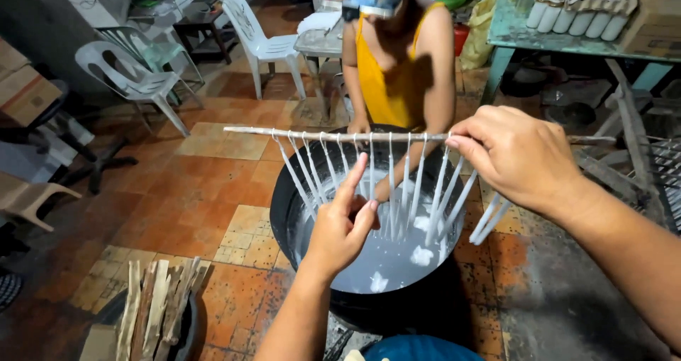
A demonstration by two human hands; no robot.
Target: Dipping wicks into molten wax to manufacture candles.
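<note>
A thin white-coated stick [284, 132] runs level across the view, with several slim white candles [391, 191] hanging from it by their wicks. My right hand [521, 159] grips the stick near its right end, over the last candles. My left hand [344, 223] is lower, with its fingers pinching one hanging candle near the middle of the row. Below them stands a big black pot [284, 205] holding pale liquid wax [383, 262] with white lumps afloat.
A person in a yellow top [390, 63] faces me across the pot, both hands at its far rim. White plastic chairs [262, 42] stand behind. Split wood sticks [156, 311] lie at lower left. A green table [539, 38] holds rolled white candles.
</note>
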